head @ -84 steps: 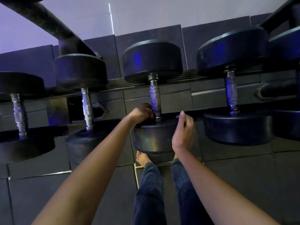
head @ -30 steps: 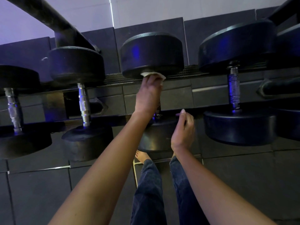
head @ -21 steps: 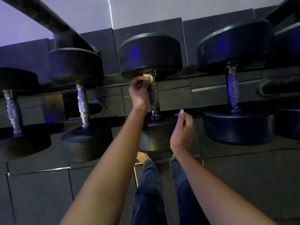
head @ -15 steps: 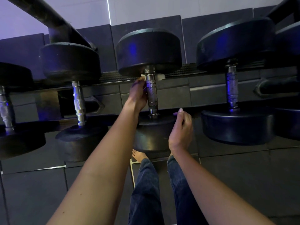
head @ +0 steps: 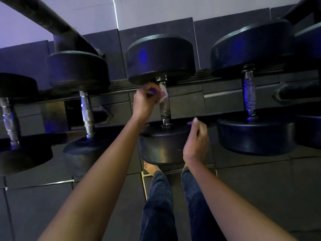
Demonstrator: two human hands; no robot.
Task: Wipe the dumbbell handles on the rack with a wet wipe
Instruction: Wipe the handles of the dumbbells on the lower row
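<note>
Several black dumbbells lie across the rack, each with a knurled metal handle. The middle dumbbell's handle runs between its far head and near head. My left hand pinches a small white wet wipe against the upper left side of that handle, just under the far head. My right hand rests against the right edge of the near head, fingers loosely curled, thumb up.
Neighbouring dumbbell handles stand at left, far left and right. A thick black rack bar slants across the top left. Dark floor tiles lie below, with my legs and a bare foot under the rack.
My left hand has gone from the handle's lower end up to its top and now holds the wipe at the handle's left side. My right hand has stayed on the near head.
</note>
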